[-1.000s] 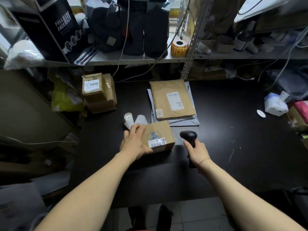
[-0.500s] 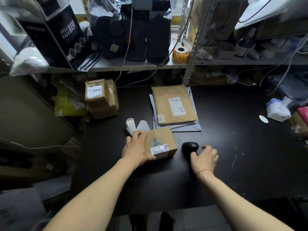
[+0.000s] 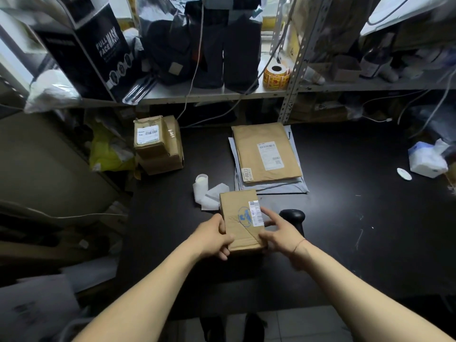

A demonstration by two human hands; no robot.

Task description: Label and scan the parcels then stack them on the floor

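Hands, two, both on one parcel (image 3: pixel 240 224), a small brown box at the near middle of the black bench (image 3: pixel 345 230); left hand (image 3: pixel 213 239) grips its near left edge, thumb on top, fingers curled under; right hand (image 3: pixel 281 234) holds the near right edge, thumb on top, forefinger stretched across the white label (image 3: pixel 255 213); whether the box rests on the bench or is lifted, cannot tell.

Scanner (image 3: pixel 292 217), one, black, just right of the parcel, its lower part hidden behind the right hand.

Roll of white paper (image 3: pixel 204 186), one, just beyond the parcel's far left corner, a strip trailing out.

Brown envelope (image 3: pixel 266 151), one, labelled, lying flat farther back on grey mailers (image 3: pixel 271 187); their number hard to make out.

Cardboard boxes, two, at the far left edge of the bench; the small box (image 3: pixel 149 135), labelled, sits on the larger box (image 3: pixel 170 161).

White packet (image 3: pixel 427 160), one, at the far right, blurred; a white disc (image 3: pixel 404 174) near it.

Shelf (image 3: pixel 209 93) beyond the bench; yellow sticker roll (image 3: pixel 276 75), one; black carton (image 3: pixel 98 45) marked FULL FACE MASK, one, cut off at the top.
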